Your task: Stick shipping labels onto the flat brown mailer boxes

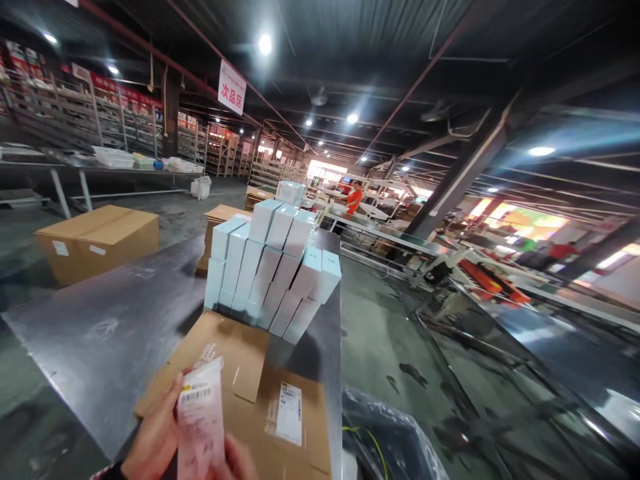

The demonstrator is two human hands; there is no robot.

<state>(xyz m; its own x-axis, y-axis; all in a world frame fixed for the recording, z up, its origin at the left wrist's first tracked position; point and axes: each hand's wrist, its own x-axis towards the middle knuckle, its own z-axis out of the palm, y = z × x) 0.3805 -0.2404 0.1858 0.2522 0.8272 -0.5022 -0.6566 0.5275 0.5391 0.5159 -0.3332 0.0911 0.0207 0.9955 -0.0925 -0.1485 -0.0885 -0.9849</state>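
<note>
Your left hand (153,433) and right hand (239,459) pinch the labelled packet (201,417) above flattened cardboard (250,413) on the dark table (125,313). Stacked pale boxes (265,273) stand beyond; shelving (120,120) and overhead lights (265,45) fill the room.

White hanging sign (232,88): large red characters read "次品区"; smaller line above them illegible. Pink packet (201,423): label bears a barcode under a yellow mark, its fine print unreadable. Flattened cardboard (310,430): white printed label (289,413), text too small to read. Red banner (125,91) over the shelving: lettering unresolved.
</note>
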